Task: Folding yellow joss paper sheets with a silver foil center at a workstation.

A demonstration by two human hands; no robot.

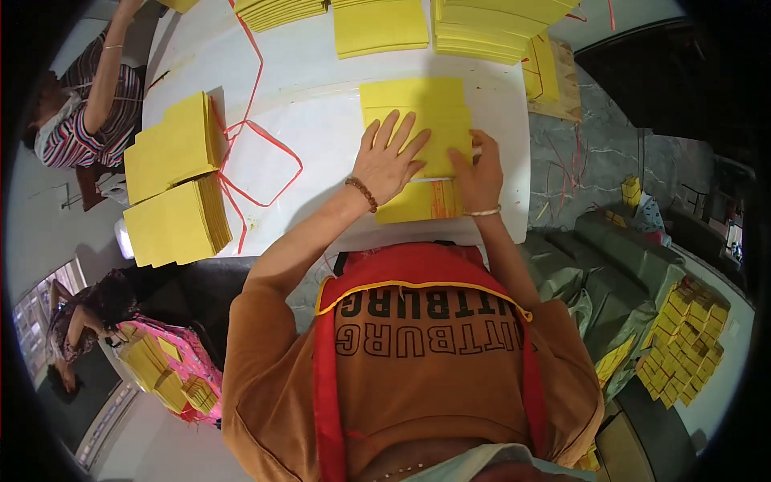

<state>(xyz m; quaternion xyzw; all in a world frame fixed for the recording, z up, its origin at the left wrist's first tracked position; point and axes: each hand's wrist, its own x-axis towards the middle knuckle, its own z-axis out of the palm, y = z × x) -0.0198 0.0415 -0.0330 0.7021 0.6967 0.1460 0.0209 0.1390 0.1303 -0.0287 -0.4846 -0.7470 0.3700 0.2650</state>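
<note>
A yellow stack of paper sheets lies on the white table in front of me, near its front edge. My left hand rests flat on the stack's left part, fingers spread. At the right edge, my right hand is curled, its thumb on top and its fingers round the side; it appears to grip the paper there. Below the hands shows another yellow piece with reddish-orange marks, and a thin white edge runs between it and the upper paper. How many layers lie beneath my palms is hidden.
Fanned yellow stacks lie on the white table at left, beside loose red strapping. More yellow stacks line the far side. Bundled yellow packs are piled at lower right. Another person sits at far left.
</note>
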